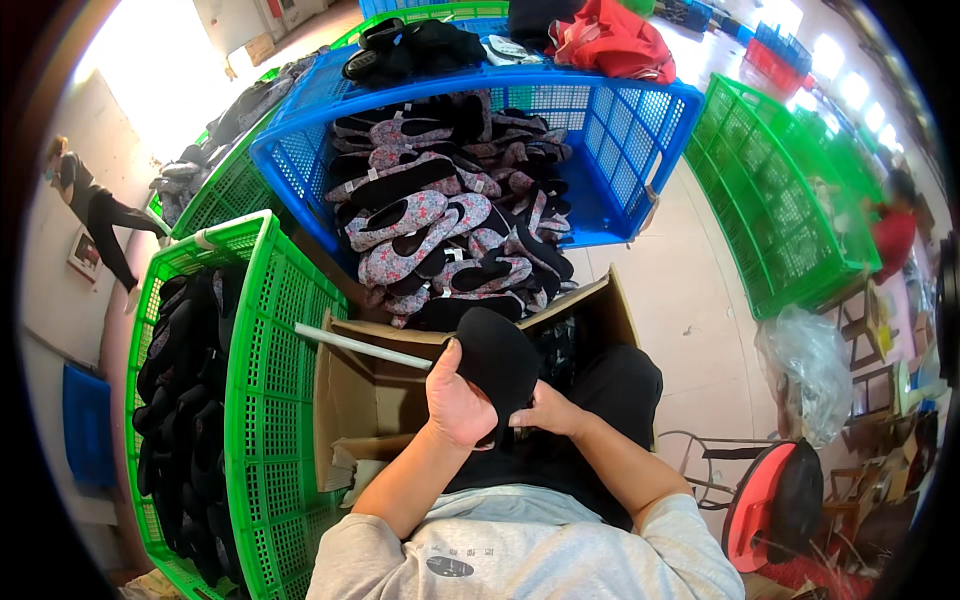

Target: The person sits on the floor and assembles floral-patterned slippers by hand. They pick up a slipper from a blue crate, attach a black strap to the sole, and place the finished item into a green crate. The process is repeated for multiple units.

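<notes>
Above my lap I hold a black slipper (497, 362), its smooth dark side turned up. My left hand (460, 402) is closed on its left edge, thumb pointing up along it. At its lower right edge my right hand (550, 412) grips with the fingers partly hidden beneath. An open cardboard box (350, 397) stands just beyond my hands, and a white rod (365, 346) reaches over it toward my left hand. Behind the box, a heap of floral slippers (430, 235) with black soles fills much of a blue crate (625, 150) tipped toward me.
To my left stands a green crate (255, 400) of black slippers (185, 400). Red cloth (612, 42) and dark shoes (410, 50) lie on the blue crate. Green crates (770, 200), a clear plastic bag (805, 370) and a red-seated stool (755, 505) are on the right. Two people are farther off.
</notes>
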Motion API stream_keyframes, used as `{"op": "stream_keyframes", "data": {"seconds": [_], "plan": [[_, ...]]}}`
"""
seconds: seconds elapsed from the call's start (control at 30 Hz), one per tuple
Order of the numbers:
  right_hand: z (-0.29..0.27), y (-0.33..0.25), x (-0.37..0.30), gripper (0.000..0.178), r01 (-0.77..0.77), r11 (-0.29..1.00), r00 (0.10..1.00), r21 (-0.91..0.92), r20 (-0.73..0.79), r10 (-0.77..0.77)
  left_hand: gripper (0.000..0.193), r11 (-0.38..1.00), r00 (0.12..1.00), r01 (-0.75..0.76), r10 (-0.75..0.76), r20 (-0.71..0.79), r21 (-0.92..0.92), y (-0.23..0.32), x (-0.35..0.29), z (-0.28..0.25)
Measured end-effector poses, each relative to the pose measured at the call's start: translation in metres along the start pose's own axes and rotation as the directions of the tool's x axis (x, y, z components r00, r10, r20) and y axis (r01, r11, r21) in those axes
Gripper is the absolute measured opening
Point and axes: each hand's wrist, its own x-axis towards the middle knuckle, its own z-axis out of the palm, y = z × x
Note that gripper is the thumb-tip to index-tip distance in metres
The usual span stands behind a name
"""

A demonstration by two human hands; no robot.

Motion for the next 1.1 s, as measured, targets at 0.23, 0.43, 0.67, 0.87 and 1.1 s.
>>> {"op": "stream_keyframes", "data": {"seconds": [0.23,0.43,0.67,0.87,1.1], "plan": [[0.004,0.005,-0.006,0.078,0.015,0.995,0.998,0.099,-0.061,-0.009,0.037,0.998,0.992,-0.026,0.019,-0.126,-0.052,0.004,0.006,0.011],[-0.001,0.020,-0.006,0.048,0.095,0.941,0.933,0.324,-0.358,0.029,0.028,-0.323,0.990,-0.061,0.102,0.098,0.944,-0.010,-0.012,-0.008],[0.000,0.010,-0.003,0.048,0.134,0.971,0.902,0.197,-0.430,-0.037,0.024,-0.783,0.938,-0.346,-0.283,0.199,0.517,-0.024,-0.031,-0.020],[0.007,0.005,0.002,0.050,0.130,0.927,0.876,0.352,-0.479,0.059,0.021,-0.794,0.928,-0.175,0.064,0.367,0.582,-0.026,-0.046,-0.011],[0.005,-0.002,0.000,0.047,-0.033,0.931,0.941,0.364,-0.303,0.152,0.022,-0.806,0.754,-0.211,0.227,0.617,0.553,0.021,-0.045,0.008]]}}
